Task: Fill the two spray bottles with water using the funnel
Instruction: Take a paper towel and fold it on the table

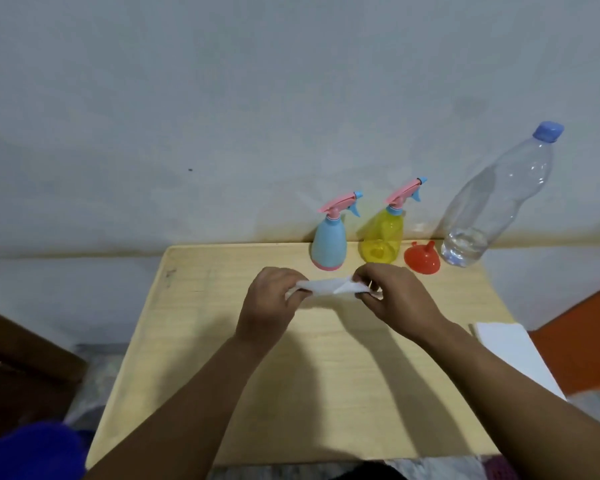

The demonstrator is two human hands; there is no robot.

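Head view shows the pouring looks finished, judging by how things lie: the water bottle (496, 199), standing at about 1 o'clock against the wall with its blue cap on, holds only a shallow pool at its base, and both spray bottles wear their trigger heads screwed on. What seems left is tidying, since both hands are busy with a white tissue (326, 287) over the middle of the wooden table (194, 341).

Largest first: the water bottle is clear and nearly drained. Next, the yellow spray bottle (383, 237) at 12 o'clock is see-through, though its water level is hard to read from this angle. Just left of it, the blue spray bottle (329, 242) is opaque, so its fill cannot be seen. The orange funnel (422, 258) sits mouth-down, spout up, between the yellow one and the water bottle (near both, perhaps touching neither).

The left hand (267, 299) pinches one end of the tissue, the right hand (392, 292) pinches the other, stretching it between them.
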